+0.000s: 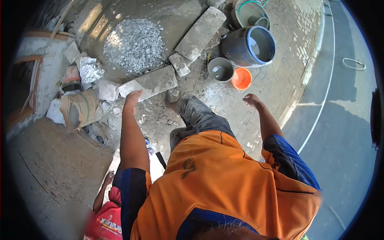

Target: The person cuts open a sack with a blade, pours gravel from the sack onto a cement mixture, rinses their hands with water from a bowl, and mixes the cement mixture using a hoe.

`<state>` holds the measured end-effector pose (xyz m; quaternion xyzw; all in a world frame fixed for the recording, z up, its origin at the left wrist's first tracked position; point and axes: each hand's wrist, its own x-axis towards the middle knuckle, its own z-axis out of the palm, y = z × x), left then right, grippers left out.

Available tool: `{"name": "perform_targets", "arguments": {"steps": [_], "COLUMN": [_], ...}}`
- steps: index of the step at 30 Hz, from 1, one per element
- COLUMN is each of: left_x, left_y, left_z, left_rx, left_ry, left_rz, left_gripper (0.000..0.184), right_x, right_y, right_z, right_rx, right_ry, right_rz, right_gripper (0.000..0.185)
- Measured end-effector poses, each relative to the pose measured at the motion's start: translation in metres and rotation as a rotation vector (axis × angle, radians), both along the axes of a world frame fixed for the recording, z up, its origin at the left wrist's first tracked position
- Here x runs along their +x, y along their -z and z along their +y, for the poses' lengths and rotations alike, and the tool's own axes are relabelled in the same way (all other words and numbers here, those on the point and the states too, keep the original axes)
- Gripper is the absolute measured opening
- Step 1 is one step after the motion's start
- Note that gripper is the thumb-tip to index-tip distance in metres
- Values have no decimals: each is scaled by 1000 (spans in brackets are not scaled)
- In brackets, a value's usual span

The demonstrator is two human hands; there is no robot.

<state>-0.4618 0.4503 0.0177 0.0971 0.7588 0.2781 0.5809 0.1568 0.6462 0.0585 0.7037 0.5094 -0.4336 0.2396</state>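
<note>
Hanging near the round orange bucket (241, 79), my right hand (251, 100) curls half-open; left of it, near a slab (154, 83), my left hand's (134, 96) spread I cannot tell.

“nitex” on red shirt (114, 214), start unclear

My shirt (216, 172) is orange with blue-and-black sleeves. The small bucket (241, 79) is orange, and the drum (249, 46) is blue. The gravel (135, 46) looks pale grey.
</note>
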Motion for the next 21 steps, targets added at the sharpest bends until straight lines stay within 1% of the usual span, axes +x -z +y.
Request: {"name": "perform_targets", "arguments": {"steps": [1, 2, 3, 4, 5, 6, 7, 8, 9, 10, 11, 12, 13, 14, 15, 16, 18, 20, 21], "left_x": [9, 38, 48, 59, 72, 83, 99, 120, 128, 136, 168, 172, 189, 239, 259, 281, 314, 344, 359], "left_y": [53, 25, 29, 43, 52, 50, 46, 33, 64, 95, 67, 114, 86, 18, 21, 5, -3, -7, -8], "left_z": [-25, -37, -67, -101, -127, -156, -187, -211, -264, -316, -329, -413, -443, -391, -414, -410, -412, -411, -407], "left_rx": [-4, -100, -121, -157, -184, -251, -323, -383, -395, -408, -515, -434, -466, -731, -784, -854, -904, -899, -906], "left_ry": [25, 3, -6, -47, -90, -145, -182, -188, -107, -27, -66, -205, -120, -35, -39, -37, -106, -235, -248], "left_rz": [-90, -35, -17, 27, 62, 97, 124, 182, 212, 244, 212, -267, -187, -128, -219, -248, -271, -198, -163], "left_gripper": [59, 57, 57, 56, 55, 53, 51, 43, 43, 46, 46, 45, 49, 54, 62, 63, 60, 54, 54], "right_x": [19, 54, 84, 98, 117, 146, 151, 136, 149, 159, 169, 177, 187, 199, 204, 211, 235, 252, 248], "right_y": [9, 31, 55, 67, 74, 74, 53, 26, 26, 28, 33, 37, 45, 54, 66, 83, 119, 164, 179], "right_z": [1, 1, -9, -22, -26, -39, -54, -59, -62, -62, -62, -61, -58, -54, -46, -34, -13, 18, 35], "right_rx": [32, 54, 73, 52, 88, 119, 42, -20, -18, -31, -53, -20, -44, 34, 108, 136, 220, 269, 272], "right_ry": [72, 76, 88, 86, 12, -45, 32, 117, 149, 158, 147, 191, 157, 246, 346, 325, 299, 271, 249], "right_rz": [25, 46, 59, 68, 53, 24, 21, 24, 9, -26, -53, -52, -26, 14, 52, 56, 45, -9, -50], "right_gripper": [39, 38, 38, 38, 40, 42, 46, 49, 49, 52, 54, 56, 56, 60, 64, 67, 71, 72, 72]}}
